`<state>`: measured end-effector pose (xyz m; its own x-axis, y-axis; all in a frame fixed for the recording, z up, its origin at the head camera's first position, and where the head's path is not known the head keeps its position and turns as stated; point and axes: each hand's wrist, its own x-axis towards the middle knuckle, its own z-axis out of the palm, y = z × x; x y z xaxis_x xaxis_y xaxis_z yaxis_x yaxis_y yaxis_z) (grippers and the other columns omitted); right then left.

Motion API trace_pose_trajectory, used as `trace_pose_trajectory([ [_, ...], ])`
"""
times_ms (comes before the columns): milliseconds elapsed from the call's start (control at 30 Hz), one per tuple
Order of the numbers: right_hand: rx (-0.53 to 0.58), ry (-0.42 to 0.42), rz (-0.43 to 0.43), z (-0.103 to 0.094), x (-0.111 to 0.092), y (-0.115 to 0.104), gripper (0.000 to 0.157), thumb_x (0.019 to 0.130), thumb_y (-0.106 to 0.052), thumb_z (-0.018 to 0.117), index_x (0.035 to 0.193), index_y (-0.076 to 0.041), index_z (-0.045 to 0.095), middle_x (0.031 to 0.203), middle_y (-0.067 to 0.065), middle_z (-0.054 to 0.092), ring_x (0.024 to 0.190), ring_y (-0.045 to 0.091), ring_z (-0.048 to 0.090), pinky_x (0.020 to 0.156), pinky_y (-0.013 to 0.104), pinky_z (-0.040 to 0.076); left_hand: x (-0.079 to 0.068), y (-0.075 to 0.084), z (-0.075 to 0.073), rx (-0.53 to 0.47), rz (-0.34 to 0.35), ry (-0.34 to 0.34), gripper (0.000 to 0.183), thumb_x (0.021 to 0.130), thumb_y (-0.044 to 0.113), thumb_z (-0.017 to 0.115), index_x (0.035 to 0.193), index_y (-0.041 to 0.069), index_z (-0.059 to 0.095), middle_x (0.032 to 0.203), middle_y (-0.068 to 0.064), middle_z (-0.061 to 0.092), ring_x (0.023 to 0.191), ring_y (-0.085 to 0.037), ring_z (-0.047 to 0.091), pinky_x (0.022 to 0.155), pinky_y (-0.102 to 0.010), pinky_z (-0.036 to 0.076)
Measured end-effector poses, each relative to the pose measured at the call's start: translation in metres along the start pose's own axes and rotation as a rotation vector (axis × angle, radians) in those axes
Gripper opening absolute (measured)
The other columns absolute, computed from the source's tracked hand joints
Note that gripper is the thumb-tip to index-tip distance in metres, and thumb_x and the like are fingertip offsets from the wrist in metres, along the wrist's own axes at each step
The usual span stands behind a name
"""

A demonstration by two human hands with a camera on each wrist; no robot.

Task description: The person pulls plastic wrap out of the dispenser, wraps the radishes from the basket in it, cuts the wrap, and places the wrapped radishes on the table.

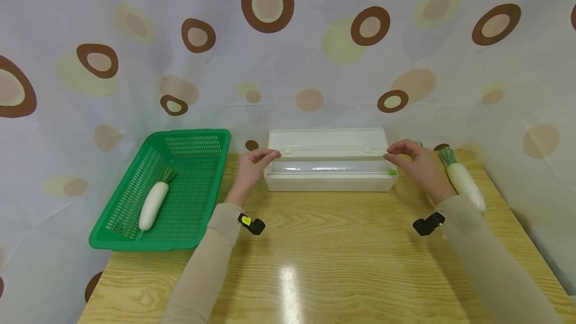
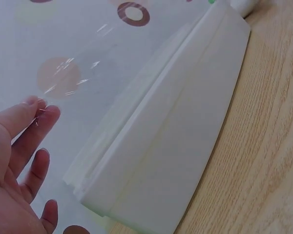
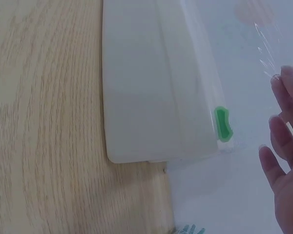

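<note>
A white cling film dispenser [image 1: 330, 182] stands at the back of the table with its lid [image 1: 326, 139] raised. The film roll [image 1: 328, 166] shows inside, and a green slider [image 3: 223, 124] sits at the right end of the front edge. Between thumb and forefinger, my left hand [image 1: 253, 168] pinches one corner of the clear cling film [image 2: 71, 78] above the box's left end. The opposite corner is pinched by my right hand [image 1: 417, 168] over the right end. Stretched between both hands, the film shows mainly by its glints and creases.
To the left is a green plastic basket [image 1: 219, 184] with one white radish [image 1: 154, 205] lying in it. At the right, a white radish [image 1: 465, 184] with a glossy film-like surface lies beyond my right forearm. A patterned curtain [image 1: 310, 54] hangs behind the wooden table [image 1: 342, 259].
</note>
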<state>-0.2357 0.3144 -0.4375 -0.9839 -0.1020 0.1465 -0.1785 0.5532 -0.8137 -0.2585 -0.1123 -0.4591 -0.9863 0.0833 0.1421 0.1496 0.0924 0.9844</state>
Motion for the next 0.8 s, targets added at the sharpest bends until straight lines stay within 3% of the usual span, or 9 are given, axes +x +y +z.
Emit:
trace_pose_trajectory([
  [100, -0.007, 0.010, 0.003, 0.001, 0.001, -0.002, 0.044, 0.102, -0.033, 0.069, 0.137, -0.006, 0.064, 0.110, 0.004, 0.067, 0.125, 0.016, 0.051, 0.109, 0.064, 0.036, -0.001, 0.000, -0.001, 0.009, 0.000, 0.002, 0.024, 0.102, 0.017, 0.070, 0.114, -0.003, 0.077, 0.110, -0.010, 0.078, 0.113, -0.026, 0.069, 0.106, -0.042, 0.050],
  [167, -0.021, 0.001, 0.026, 0.000, 0.001, -0.005, 0.051, 0.102, -0.039, 0.068, 0.141, -0.007, 0.063, 0.117, 0.010, 0.067, 0.132, 0.029, 0.050, 0.107, 0.060, 0.038, -0.002, 0.001, -0.002, 0.018, 0.007, 0.001, 0.023, 0.101, 0.016, 0.071, 0.113, -0.003, 0.077, 0.109, -0.008, 0.079, 0.111, -0.024, 0.069, 0.105, -0.041, 0.051],
  [233, -0.034, -0.005, 0.050, -0.001, 0.001, -0.007, 0.051, 0.102, -0.043, 0.067, 0.139, -0.007, 0.066, 0.122, 0.012, 0.067, 0.134, 0.034, 0.049, 0.103, 0.053, 0.041, -0.003, 0.002, -0.002, 0.026, 0.015, 0.000, 0.023, 0.101, 0.016, 0.071, 0.113, -0.003, 0.077, 0.107, -0.007, 0.079, 0.108, -0.021, 0.070, 0.104, -0.040, 0.052],
  [433, -0.011, 0.019, 0.068, -0.002, 0.001, -0.009, 0.042, 0.102, -0.043, 0.067, 0.121, -0.007, 0.073, 0.111, -0.012, 0.073, 0.109, 0.007, 0.058, 0.090, 0.021, 0.045, -0.004, 0.004, -0.001, 0.009, 0.016, -0.011, 0.025, 0.101, 0.016, 0.071, 0.115, -0.004, 0.077, 0.108, -0.006, 0.079, 0.108, -0.020, 0.069, 0.104, -0.039, 0.052],
  [567, 0.002, 0.014, 0.012, -0.001, 0.000, -0.009, 0.035, 0.103, -0.037, 0.067, 0.119, -0.007, 0.072, 0.110, -0.009, 0.077, 0.103, -0.005, 0.059, 0.085, 0.012, 0.044, -0.004, 0.007, -0.001, 0.002, 0.008, -0.006, 0.025, 0.102, 0.016, 0.070, 0.115, -0.004, 0.076, 0.109, -0.006, 0.079, 0.110, -0.022, 0.069, 0.105, -0.041, 0.051],
  [667, -0.050, -0.002, -0.021, -0.001, -0.001, -0.009, 0.037, 0.105, -0.035, 0.065, 0.130, -0.008, 0.068, 0.110, 0.001, 0.078, 0.110, 0.002, 0.061, 0.088, 0.017, 0.045, -0.004, 0.008, -0.001, -0.007, 0.018, -0.006, 0.025, 0.102, 0.016, 0.070, 0.115, -0.004, 0.076, 0.108, -0.006, 0.079, 0.110, -0.022, 0.068, 0.104, -0.040, 0.051],
  [800, -0.142, -0.025, -0.049, -0.001, 0.001, -0.011, 0.039, 0.106, -0.033, 0.063, 0.135, -0.008, 0.069, 0.120, 0.014, 0.073, 0.125, 0.026, 0.057, 0.102, 0.045, 0.046, -0.004, 0.007, -0.002, -0.018, 0.031, -0.012, 0.024, 0.101, 0.014, 0.070, 0.115, -0.005, 0.076, 0.106, -0.003, 0.079, 0.109, -0.019, 0.069, 0.103, -0.039, 0.052],
])
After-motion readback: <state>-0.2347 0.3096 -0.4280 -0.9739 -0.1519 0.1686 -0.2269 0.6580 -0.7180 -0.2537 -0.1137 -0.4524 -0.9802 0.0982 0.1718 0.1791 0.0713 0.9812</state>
